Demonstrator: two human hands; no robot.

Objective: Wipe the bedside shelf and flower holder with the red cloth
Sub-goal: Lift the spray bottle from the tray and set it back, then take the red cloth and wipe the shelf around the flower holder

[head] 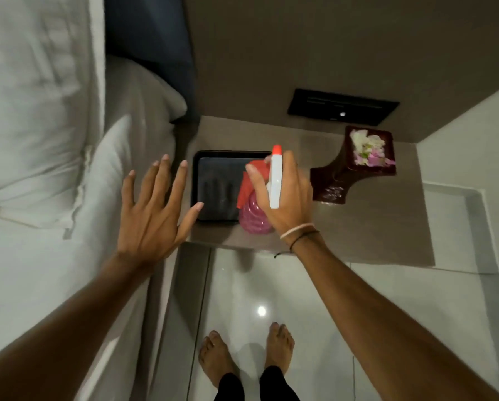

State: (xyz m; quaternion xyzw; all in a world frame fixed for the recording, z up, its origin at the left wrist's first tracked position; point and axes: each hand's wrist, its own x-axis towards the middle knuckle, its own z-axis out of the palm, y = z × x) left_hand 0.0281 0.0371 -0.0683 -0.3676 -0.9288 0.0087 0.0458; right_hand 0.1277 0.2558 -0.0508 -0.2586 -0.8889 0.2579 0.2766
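Observation:
The brown bedside shelf [366, 227] juts from the wall beside the bed. On its right back corner stands a dark wooden flower holder [343, 175] filled with white and pink petals. My right hand [288, 195] grips a spray bottle [255, 218] with a pink body, white head and red nozzle, held over the shelf's front left part. The red cloth [246, 186] is pinched in the same hand against the bottle. My left hand [152, 209] hovers open with fingers spread, left of the bottle, over the shelf's edge and the bed.
A black tray [213, 180] lies on the shelf's left part, partly under both hands. A black switch panel [343, 107] is set in the wall behind. The white bed [34, 140] with pillows fills the left. Glossy white floor tiles [358, 314] and my bare feet are below.

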